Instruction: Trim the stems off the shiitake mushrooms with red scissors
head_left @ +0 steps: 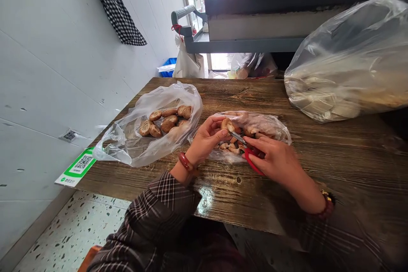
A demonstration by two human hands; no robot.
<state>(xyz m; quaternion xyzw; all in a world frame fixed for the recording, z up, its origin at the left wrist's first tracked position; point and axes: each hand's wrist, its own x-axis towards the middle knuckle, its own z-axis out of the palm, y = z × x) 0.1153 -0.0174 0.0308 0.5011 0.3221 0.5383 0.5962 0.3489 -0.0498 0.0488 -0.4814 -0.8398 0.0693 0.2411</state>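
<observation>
At the far left, a card with a QR code (76,167) lies at the corner of the dark wooden table (236,185), beside the white wall (47,68). A black-and-white checked cloth (116,8) hangs against that wall. Next on the table comes an open, milky plastic bag (123,153), its rim spread around a cluster of whole brown mushrooms (167,124).

To the right of this bag is the person's left hand (207,138), a reddish bracelet (185,161) on its wrist. Its fingers are closed on a single mushroom (226,124), held above a second, clear plastic bag (280,129). On that bag lie pale cut pieces (231,148) and more mushrooms, partly hidden by the hands. Red-handled scissors (253,163) point up and left, their blades at the underside of the held mushroom. The right hand (277,157) grips the handles, its fingers wrapped around them; how wide the blades stand is hard to tell. At the far right, a large clear bag (347,72) with pale contents sits on the table.
</observation>
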